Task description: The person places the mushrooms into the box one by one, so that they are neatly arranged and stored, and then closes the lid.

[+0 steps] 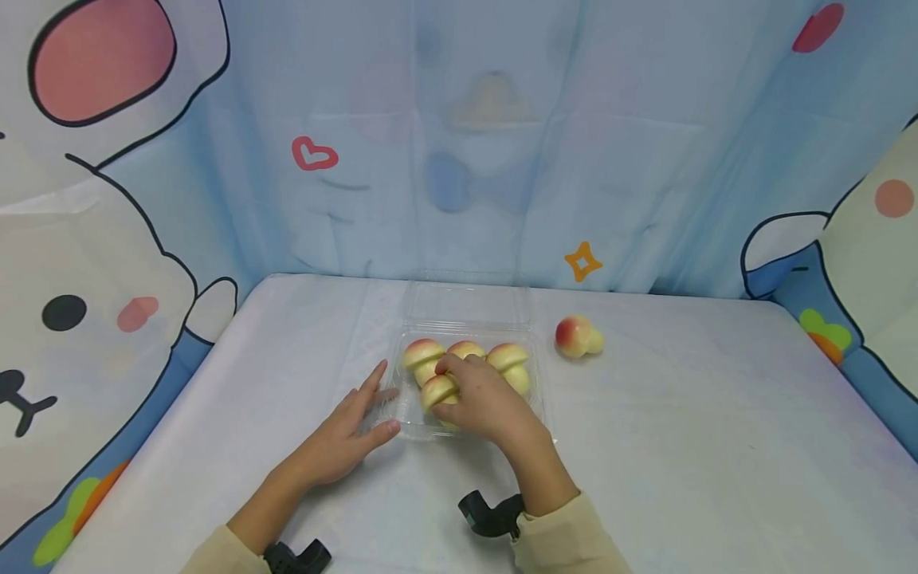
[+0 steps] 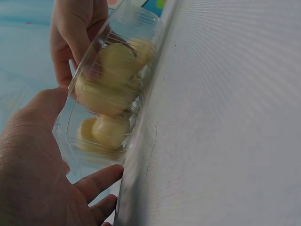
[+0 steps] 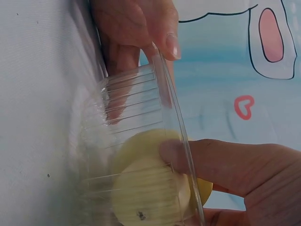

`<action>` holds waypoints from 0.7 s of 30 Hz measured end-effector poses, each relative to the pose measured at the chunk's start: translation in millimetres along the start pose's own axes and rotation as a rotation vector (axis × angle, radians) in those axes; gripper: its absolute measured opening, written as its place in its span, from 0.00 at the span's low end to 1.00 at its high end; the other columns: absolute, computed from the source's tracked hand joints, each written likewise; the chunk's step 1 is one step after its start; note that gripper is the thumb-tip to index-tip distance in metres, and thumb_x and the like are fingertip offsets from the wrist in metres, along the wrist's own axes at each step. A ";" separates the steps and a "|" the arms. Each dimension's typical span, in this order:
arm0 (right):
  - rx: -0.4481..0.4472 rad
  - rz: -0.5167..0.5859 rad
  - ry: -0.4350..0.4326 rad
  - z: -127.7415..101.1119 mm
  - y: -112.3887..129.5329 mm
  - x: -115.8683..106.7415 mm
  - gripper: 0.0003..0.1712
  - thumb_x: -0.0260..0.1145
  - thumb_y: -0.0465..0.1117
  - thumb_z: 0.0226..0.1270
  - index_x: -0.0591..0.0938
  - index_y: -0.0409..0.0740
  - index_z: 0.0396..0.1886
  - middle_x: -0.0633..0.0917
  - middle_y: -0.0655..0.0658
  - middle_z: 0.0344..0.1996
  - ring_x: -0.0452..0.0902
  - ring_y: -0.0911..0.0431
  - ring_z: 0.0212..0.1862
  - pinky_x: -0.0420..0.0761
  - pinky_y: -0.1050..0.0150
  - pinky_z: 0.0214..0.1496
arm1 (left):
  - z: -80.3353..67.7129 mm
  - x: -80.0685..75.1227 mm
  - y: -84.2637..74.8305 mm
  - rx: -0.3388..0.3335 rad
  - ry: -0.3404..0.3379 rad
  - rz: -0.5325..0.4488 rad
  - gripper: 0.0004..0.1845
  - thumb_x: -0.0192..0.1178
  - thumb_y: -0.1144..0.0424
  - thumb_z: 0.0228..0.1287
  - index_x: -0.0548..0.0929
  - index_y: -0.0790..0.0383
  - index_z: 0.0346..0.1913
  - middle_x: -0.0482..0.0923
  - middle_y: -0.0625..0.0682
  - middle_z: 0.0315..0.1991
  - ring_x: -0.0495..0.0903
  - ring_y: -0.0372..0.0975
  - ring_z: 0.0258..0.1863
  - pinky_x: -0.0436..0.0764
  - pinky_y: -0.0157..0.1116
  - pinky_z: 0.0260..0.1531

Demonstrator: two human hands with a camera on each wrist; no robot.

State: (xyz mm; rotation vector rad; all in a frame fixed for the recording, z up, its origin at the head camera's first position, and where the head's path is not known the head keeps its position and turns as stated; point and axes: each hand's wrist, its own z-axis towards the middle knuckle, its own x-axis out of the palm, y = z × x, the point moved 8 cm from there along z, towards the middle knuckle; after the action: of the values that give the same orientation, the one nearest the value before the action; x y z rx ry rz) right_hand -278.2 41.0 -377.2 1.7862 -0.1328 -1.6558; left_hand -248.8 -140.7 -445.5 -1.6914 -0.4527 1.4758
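A clear plastic clamshell box lies on the table with its lid folded back. Inside are several mushroom-shaped toys with red-and-yellow caps, one of them at the back left. My right hand reaches into the box, thumb and fingers around the front-left mushroom-shaped toy. Through the box wall in the right wrist view, the thumb presses against a pale yellow toy. At the box's left side, my left hand has its fingers spread. Its thumb is at the rim.
One more mushroom-shaped toy lies on the table right of the box. A white cloth covers the table. Behind hangs a blue cartoon curtain. Black wrist mounts sit at both sleeves.
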 end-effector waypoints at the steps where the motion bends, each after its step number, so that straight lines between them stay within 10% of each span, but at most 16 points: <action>1: 0.004 -0.001 0.001 -0.1 0.0 0.5 0.23 0.78 0.39 0.59 0.82 0.44 0.53 0.85 0.43 0.47 0.79 0.49 0.49 0.81 0.50 0.55 | -0.1 0.0 0.0 0.000 -0.001 0.001 0.47 0.58 0.43 0.75 0.42 0.45 0.85 0.71 0.52 0.75 0.54 0.58 0.81 0.52 0.67 0.76; 21: 0.050 -0.030 0.017 -1.4 -0.9 3.5 0.25 0.78 0.42 0.59 0.81 0.46 0.56 0.80 0.43 0.46 0.78 0.51 0.40 0.82 0.51 0.50 | 0.0 -0.5 -0.4 -0.004 -0.003 -0.005 0.47 0.58 0.44 0.75 0.43 0.46 0.85 0.71 0.53 0.76 0.54 0.57 0.81 0.53 0.66 0.76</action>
State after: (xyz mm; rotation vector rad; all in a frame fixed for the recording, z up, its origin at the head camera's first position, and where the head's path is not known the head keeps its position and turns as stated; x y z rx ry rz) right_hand -276.6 40.5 -380.7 1.8480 -0.1416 -1.6712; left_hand -248.8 -140.9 -444.9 -1.6903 -0.4618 1.4750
